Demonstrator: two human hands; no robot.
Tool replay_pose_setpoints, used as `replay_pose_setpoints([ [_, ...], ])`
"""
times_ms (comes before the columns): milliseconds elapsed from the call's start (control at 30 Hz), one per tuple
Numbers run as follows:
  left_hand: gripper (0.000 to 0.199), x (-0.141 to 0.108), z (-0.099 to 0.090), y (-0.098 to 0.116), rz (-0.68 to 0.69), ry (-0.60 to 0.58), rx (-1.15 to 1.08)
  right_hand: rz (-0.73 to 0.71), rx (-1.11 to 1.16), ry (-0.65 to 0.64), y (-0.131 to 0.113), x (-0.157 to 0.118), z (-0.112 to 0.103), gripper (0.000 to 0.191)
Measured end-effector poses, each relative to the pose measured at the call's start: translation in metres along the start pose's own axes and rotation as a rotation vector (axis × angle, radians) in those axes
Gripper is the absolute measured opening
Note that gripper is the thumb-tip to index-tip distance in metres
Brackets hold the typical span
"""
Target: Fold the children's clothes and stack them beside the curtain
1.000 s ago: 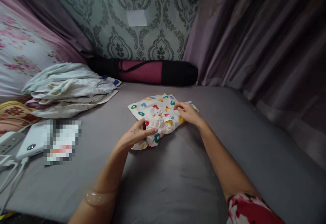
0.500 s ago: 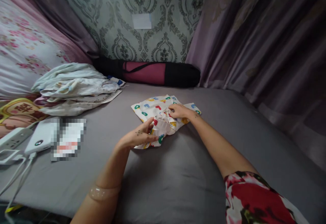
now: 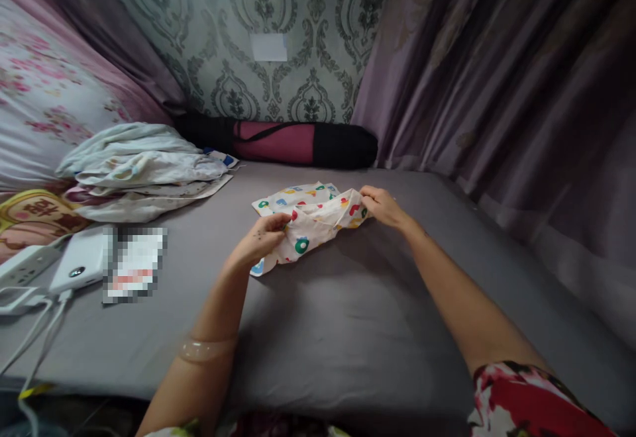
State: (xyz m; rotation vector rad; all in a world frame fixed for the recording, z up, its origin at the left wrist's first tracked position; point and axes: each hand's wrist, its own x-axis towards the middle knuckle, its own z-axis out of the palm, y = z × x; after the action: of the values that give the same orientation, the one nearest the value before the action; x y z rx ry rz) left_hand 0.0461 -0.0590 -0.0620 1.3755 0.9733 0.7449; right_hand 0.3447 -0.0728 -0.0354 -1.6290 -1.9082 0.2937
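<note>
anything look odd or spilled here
The flat item beside the white device is masked by pixel blocks, hiding its details. The patterned cloth in the left hand and right hand is rumpled, but no spill or damage shows.

Blurred Chinese character (image 3: 48,207) on yellow cushion (image 3: 20,210)

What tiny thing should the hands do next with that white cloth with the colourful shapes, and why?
Probably ease the right hand a little away from the left hand, to smooth the printed white garment: both hands pinch it, and the part between them looks creased, while its far part lies on the grey sheet.
</note>
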Motion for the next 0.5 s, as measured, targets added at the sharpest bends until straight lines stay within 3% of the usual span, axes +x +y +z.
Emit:
replay_pose_setpoints([
  [233, 0.031, 0.007, -0.002, 0.014, 0.297, 0.235, 0.192, -0.069, -0.027, 0.129, -0.035, -0.029, -0.023, 0.021],
  [367, 0.028, -0.012, -0.015, 0.041, 0.387, 0.248, 0.332, -0.031, 0.129, 0.131, -0.060, -0.041, -0.044, 0.022],
  [500, 0.026, -0.041, -0.027, 0.073, 0.451, 0.147, 0.341, -0.038, 0.340, -0.017, -0.085, -0.055, -0.064, 0.026],
])
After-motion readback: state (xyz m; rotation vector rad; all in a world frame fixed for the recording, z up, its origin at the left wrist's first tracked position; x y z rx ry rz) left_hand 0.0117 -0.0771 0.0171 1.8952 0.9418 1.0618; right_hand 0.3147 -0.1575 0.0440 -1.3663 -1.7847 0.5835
